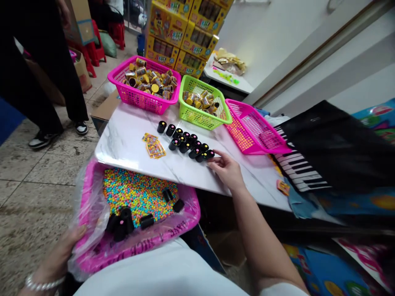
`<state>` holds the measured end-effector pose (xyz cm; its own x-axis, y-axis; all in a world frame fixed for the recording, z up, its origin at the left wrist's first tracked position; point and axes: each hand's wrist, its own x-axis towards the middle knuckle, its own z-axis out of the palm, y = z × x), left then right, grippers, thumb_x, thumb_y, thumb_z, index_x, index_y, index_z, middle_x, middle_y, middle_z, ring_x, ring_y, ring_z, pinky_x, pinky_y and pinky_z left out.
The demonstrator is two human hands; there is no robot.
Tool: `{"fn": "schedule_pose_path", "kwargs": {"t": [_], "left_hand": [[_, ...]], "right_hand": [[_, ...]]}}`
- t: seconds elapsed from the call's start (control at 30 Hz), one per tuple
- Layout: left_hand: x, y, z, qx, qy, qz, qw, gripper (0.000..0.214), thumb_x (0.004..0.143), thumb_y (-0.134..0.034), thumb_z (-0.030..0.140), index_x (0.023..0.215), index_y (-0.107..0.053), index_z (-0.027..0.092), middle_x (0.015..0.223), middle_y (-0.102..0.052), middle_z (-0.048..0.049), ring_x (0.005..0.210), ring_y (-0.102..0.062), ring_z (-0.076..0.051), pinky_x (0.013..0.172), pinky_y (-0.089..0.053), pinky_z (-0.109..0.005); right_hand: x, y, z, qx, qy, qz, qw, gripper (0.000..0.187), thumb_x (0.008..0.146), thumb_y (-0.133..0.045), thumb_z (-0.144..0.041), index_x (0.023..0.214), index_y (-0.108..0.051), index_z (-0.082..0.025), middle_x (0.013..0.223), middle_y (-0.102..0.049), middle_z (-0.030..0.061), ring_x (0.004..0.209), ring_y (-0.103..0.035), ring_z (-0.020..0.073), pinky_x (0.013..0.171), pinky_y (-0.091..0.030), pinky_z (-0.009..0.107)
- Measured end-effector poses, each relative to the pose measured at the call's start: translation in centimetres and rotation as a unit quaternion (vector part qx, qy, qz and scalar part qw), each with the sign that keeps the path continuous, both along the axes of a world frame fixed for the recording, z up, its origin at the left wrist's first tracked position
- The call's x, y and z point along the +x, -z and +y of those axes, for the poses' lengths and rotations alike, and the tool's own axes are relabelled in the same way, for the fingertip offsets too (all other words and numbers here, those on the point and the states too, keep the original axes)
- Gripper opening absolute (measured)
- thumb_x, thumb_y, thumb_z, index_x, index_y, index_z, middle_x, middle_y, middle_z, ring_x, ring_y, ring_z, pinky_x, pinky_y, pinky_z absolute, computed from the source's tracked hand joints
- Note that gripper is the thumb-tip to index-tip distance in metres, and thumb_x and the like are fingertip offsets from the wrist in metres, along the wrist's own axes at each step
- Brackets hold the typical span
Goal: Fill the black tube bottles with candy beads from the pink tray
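My left hand (pixel 66 246) grips the left rim of a pink basin (pixel 196 207), thumb on the plastic liner and the other fingers hidden. Small multicoloured candy balls (pixel 138 191) fill the basin, with several black cups (pixel 147 222) lying on them. My right hand (pixel 227 169) is at the white table's front, its fingers closed about the end black cup (pixel 210 154) of a cluster. The other black cups (pixel 185 146) stand close together on the table, each with a pink or yellow ball showing on top. Small orange printed packets (pixel 154 146) lie left of them.
Behind the cups stand a pink basket (pixel 138 98) and a green basket (pixel 200 119), both holding yellow-capped small tubs. An empty-looking pink basket (pixel 259 131) tilts at right. Yellow boxes (pixel 166 28) are stacked behind. A person in black trousers (pixel 46 61) stands at left.
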<state>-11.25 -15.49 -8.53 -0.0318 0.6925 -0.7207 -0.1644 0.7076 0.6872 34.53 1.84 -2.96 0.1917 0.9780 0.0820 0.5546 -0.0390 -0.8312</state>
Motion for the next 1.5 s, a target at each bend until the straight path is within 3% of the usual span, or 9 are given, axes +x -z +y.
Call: {"fn": "schedule_pose_path", "kwargs": {"t": [0.1,0.2,0.33,0.53,0.6,0.8,0.97,1.17,1.5], "left_hand": [[0.7,0.0,-0.5,-0.004,-0.085,-0.042,0.995,0.045,0.054,-0.083,0.06,0.091,-0.078,0.035,0.092,-0.08,-0.0018,0.096,-0.073,-0.039,0.081,-0.062,-0.047],[0.8,0.8,-0.8,0.006,-0.08,-0.067,0.995,0.056,0.052,-0.087,0.055,0.097,-0.078,0.024,0.094,-0.079,-0.0075,0.087,-0.074,-0.034,0.075,-0.062,-0.039],[0.2,1.8,-0.6,0.04,-0.074,-0.108,0.991,0.059,0.052,-0.09,0.051,0.099,-0.074,0.02,0.084,-0.078,-0.0056,0.071,-0.071,-0.025,0.067,-0.06,-0.031],[0.8,0.9,-0.6,0.079,-0.088,-0.12,0.986,0.065,0.06,-0.088,0.049,0.115,-0.07,0.02,0.086,-0.077,-0.005,0.077,-0.071,-0.025,0.069,-0.058,-0.031],[0.9,1.0,-0.8,0.09,-0.078,-0.127,0.985,0.062,0.062,-0.087,0.049,0.113,-0.07,0.019,0.083,-0.076,-0.0039,0.075,-0.071,-0.025,0.069,-0.057,-0.031],[0.4,1.8,-0.4,0.119,-0.066,-0.139,0.981,0.061,0.061,-0.087,0.05,0.108,-0.069,0.017,0.091,-0.075,-0.0039,0.068,-0.066,-0.019,0.064,-0.056,-0.028],[0.4,1.5,-0.1,0.111,-0.049,-0.129,0.984,0.067,0.06,-0.086,0.053,0.113,-0.064,0.016,0.095,-0.074,-0.0043,0.076,-0.066,-0.021,0.068,-0.055,-0.03],[0.4,1.7,-0.2,0.125,-0.04,-0.163,0.978,0.063,0.059,-0.086,0.051,0.108,-0.066,0.017,0.093,-0.074,-0.0031,0.078,-0.065,-0.02,0.069,-0.054,-0.029],[0.0,1.7,-0.3,0.07,-0.047,-0.132,0.988,0.071,0.052,-0.09,0.053,0.108,-0.067,0.017,0.096,-0.075,-0.0072,0.081,-0.069,-0.025,0.072,-0.057,-0.033]], "right_hand": [[-0.7,-0.6,-1.4,0.027,0.06,-0.032,0.997,0.062,0.068,-0.072,-0.04,0.124,-0.062,-0.014,0.081,-0.074,0.0041,0.065,-0.066,0.0172,0.065,-0.055,0.031],[-3.0,-0.8,-5.4,0.098,0.116,-0.1,0.983,0.041,0.078,-0.068,-0.04,0.112,-0.067,-0.017,0.073,-0.07,0.0014,0.059,-0.064,0.0167,0.061,-0.055,0.031],[-8.5,0.8,-10.4,0.08,-0.103,-0.231,0.964,0.024,0.092,-0.06,-0.04,0.101,-0.073,-0.022,0.08,-0.074,0.0058,0.065,-0.068,0.019,0.063,-0.056,0.03],[-11.3,5.2,-8.8,-0.017,-0.412,-0.473,0.779,0.046,0.091,-0.052,-0.009,0.132,-0.063,-0.027,0.14,-0.061,0.0083,0.11,-0.068,0.0262,0.079,-0.059,0.032],[-10.9,5.7,-7.7,-0.032,-0.441,-0.488,0.752,0.041,0.093,-0.053,-0.013,0.13,-0.064,-0.026,0.14,-0.06,0.0083,0.113,-0.067,0.0267,0.078,-0.059,0.032],[-14.5,5.2,-6.3,-0.03,-0.373,-0.48,0.793,0.035,0.094,-0.058,-0.026,0.128,-0.064,-0.017,0.133,-0.062,0.0158,0.109,-0.065,0.0312,0.086,-0.056,0.037],[-18.6,5.2,-6.6,-0.037,-0.458,-0.386,0.8,0.023,0.092,-0.061,-0.02,0.113,-0.069,-0.016,0.106,-0.068,0.0125,0.092,-0.067,0.0237,0.077,-0.055,0.031],[-17.8,4.3,-7.3,-0.049,-0.463,0.02,0.885,0.029,0.087,-0.072,-0.032,0.114,-0.069,-0.021,0.092,-0.069,0.0041,0.075,-0.065,0.0159,0.071,-0.055,0.028],[-17.3,2.6,-8.1,-0.059,-0.374,0.138,0.915,0.032,0.084,-0.069,-0.021,0.116,-0.065,-0.023,0.11,-0.071,0.0065,0.101,-0.069,0.021,0.092,-0.056,0.036]]}}
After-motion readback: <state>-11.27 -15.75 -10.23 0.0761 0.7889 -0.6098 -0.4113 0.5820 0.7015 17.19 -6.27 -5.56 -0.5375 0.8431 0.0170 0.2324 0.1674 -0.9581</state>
